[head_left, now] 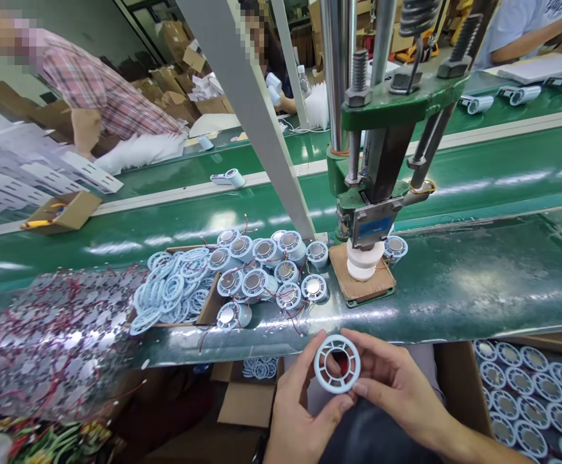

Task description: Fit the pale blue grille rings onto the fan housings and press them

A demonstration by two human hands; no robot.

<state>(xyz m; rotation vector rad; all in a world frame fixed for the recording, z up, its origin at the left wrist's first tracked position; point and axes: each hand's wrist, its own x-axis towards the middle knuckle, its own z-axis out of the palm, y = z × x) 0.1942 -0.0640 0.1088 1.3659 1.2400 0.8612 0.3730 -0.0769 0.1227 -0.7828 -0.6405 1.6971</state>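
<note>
Low in front of the bench edge, I hold a light blue spoked plastic ring [338, 388] upright between both hands. My left hand [300, 406] grips its left side with the fingertips, thumb below. From the right, my right hand [397, 383] pinches the rim between thumb and fingers. Fingers and a small red patch show through the ring's open centre. Beyond my hands, several light blue round housings [254, 281] with metal discs and thin red wires stand on the bench. Beside them, a cardboard box [211, 303] is heaped with similar blue rings [177, 283].
A green press [401, 103] rises ahead, its white head [364, 261] over a brown pad [339, 274]. Wired metal parts [63, 341] cover the left. A box [459, 393] of discs stands right. Co-workers [111, 96] are across the green belt [271, 200], which carries a small handheld fan [235, 178].
</note>
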